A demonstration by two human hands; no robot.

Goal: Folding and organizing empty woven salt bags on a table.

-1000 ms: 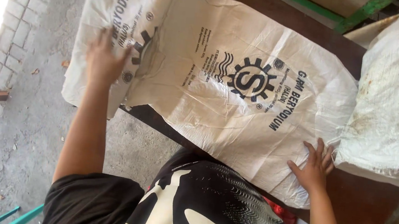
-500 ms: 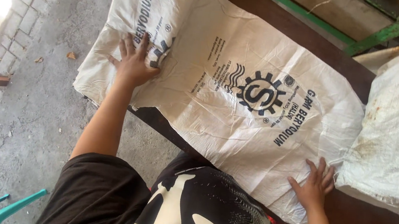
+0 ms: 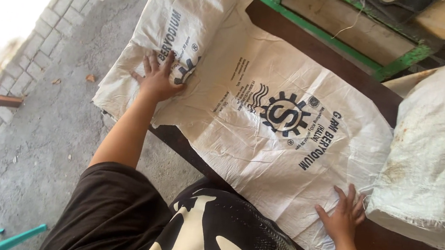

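The left hand [image 3: 158, 78] lies flat, fingers spread, gripping nothing, on the white woven sack [image 3: 266, 130] spread across the dark table [image 3: 309, 45]. Right hand [image 3: 343, 214] presses its near right corner, seemingly open, beside a stuffed white bag [image 3: 443, 150].

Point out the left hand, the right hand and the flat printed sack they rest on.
left hand [image 3: 158, 78], head view, back of the hand.
right hand [image 3: 343, 214], head view, back of the hand.
flat printed sack [image 3: 264, 146], head view, plain cloth below the round emblem.
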